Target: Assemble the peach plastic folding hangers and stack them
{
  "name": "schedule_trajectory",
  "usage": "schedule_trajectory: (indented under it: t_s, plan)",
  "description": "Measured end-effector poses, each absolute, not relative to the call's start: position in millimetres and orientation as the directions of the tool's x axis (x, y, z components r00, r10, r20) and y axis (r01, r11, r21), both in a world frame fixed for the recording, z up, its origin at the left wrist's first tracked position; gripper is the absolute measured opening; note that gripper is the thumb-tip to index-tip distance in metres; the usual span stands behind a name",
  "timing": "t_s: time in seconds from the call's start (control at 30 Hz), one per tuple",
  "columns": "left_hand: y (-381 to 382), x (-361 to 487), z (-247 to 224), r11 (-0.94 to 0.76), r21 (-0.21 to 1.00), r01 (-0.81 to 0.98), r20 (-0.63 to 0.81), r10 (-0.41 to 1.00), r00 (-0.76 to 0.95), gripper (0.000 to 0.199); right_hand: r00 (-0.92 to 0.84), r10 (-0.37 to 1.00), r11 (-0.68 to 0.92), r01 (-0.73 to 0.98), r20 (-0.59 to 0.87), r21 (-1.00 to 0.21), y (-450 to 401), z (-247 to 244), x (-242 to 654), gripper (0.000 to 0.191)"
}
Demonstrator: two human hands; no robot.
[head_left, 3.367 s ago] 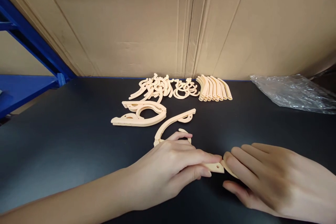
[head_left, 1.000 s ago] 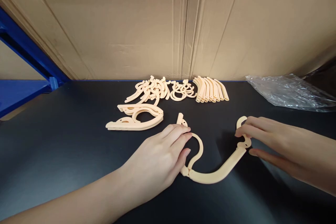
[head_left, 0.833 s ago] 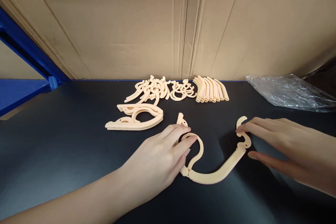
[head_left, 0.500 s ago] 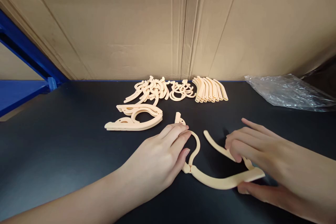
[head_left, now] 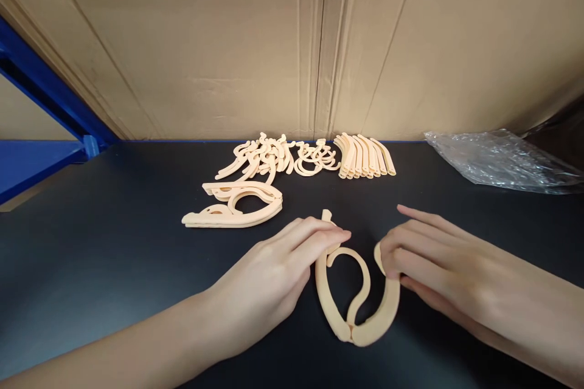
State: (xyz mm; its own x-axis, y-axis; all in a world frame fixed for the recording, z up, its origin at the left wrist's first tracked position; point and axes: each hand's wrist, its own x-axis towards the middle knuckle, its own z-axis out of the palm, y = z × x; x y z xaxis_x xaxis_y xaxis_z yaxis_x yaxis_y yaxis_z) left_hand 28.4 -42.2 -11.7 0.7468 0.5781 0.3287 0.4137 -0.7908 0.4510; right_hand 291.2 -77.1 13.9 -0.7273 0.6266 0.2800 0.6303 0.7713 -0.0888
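1. Right hand: grasp is applied to the far end of the right limb of the hanger frame; its fingers are bent over the piece. A rounded end is exposed beside the fingertips.
2. Left hand: fingers are laid across the far end of the left limb, which appears to be held down; the thumb's grip is hidden.
3. Hanger frame: located on the near part of the black table, between both hands. Its two limbs are met at the near end, where the S-shaped hook is also joined. This joint is judged made. Seating of the end pieces cannot be verified, being covered by fingers; folding is judged to be in hand.
4. Folded hangers: apparently two, stacked, at left beyond the hands. These are judged completed.
5. Unused stock, at the far edge: a heap of small curved parts at left, loose hooks in the middle, and a row of long limbs at right. Most of the work is therefore judged outstanding.
6. Clear plastic bag: noted lying far right.
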Motion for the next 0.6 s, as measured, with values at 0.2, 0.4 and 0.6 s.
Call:
schedule_trajectory:
  t_s: [0.2,0.4,0.6]
  plan:
    - [-41.3,30.5,-8.9,-0.802,0.425,0.421,0.363,0.576,0.732,0.038,-0.759,0.608,0.789,0.611,0.235,-0.069,-73.2,16.6,286.1,0.029]
    - [-42.8,28.1,-8.9,-0.795,0.416,0.441,0.324,0.583,0.745,0.051,-0.714,0.648,0.759,0.635,0.265,-0.144,-78.6,17.0,282.5,0.027]
    - [-45.9,26.1,-9.6,-0.806,0.442,0.393,0.293,0.544,0.786,0.079,-0.715,0.654,0.756,0.626,0.247,-0.192,-75.7,19.0,280.5,0.017]
